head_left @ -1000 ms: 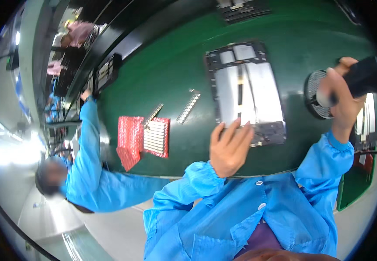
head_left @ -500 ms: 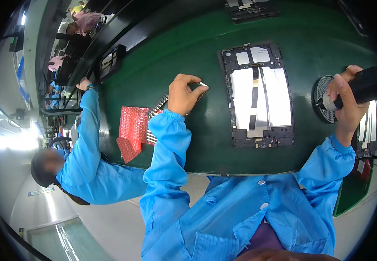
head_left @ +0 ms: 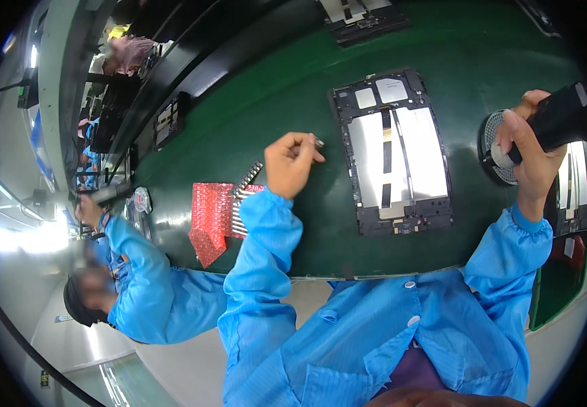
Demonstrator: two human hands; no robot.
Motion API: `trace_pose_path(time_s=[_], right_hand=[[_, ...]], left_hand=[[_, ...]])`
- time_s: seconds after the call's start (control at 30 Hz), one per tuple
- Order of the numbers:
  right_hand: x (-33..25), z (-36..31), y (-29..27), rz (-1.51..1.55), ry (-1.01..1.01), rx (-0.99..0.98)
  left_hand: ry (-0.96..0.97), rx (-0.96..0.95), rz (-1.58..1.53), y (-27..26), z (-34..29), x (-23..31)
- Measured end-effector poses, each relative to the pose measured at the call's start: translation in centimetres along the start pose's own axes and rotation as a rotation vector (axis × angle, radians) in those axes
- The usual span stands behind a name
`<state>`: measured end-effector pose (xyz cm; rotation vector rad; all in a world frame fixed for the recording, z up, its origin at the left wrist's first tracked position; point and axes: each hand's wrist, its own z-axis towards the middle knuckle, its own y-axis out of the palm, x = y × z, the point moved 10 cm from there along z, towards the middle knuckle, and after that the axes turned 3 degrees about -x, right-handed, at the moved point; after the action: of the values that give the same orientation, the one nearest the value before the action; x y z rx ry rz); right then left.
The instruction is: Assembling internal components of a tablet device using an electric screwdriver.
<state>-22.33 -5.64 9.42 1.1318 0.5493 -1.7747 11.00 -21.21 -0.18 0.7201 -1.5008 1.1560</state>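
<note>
My left hand (head_left: 288, 166) is raised over the green table with its fingers closed in a pinch. A small, light-coloured piece (head_left: 318, 142) shows at the fingertips, too small to name. To the right of this hand lies an opened tablet (head_left: 426, 149) with silver panels, a black frame and dark ribbon strips. At the far right my right hand (head_left: 537, 159) is closed round a black cylindrical tool (head_left: 564, 119) with a grey end. Beside its fingers is a round perforated grey disc (head_left: 491, 136).
Red bubble wrap (head_left: 211, 207) with several striped strips (head_left: 239, 210) lies left of my left forearm. More opened tablets are at the back (head_left: 368, 27) and far right (head_left: 570, 183). A co-worker's blue sleeve (head_left: 146, 292) and hand (head_left: 89, 211) are at the left.
My left hand has turned slightly and its fingers have curled in, hiding more of the small piece. The co-worker's hand has moved down and back. My right hand still grips the tool.
</note>
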Motion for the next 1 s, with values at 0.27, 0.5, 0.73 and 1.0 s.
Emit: trace_pose_path(time_s=[0.27,0.5,0.73,1.0], right_hand=[[-0.3,0.2,0.4,0.058,-0.038,-0.004],[-0.6,0.3,0.2,0.075,-0.052,0.004],[-0.1,0.2,1.0,0.091,-0.034,0.017],[-0.7,0.2,0.5,0.091,-0.046,0.004]], left_hand=[[0.019,-0.105,-0.251,7.5,-3.8,1.0],[-0.101,-0.276,-0.062,6.5,-1.5,1.3],[0.224,-0.225,0.268,6.1,0.3,3.0],[0.396,-0.137,0.295,6.7,-0.2,4.4]])
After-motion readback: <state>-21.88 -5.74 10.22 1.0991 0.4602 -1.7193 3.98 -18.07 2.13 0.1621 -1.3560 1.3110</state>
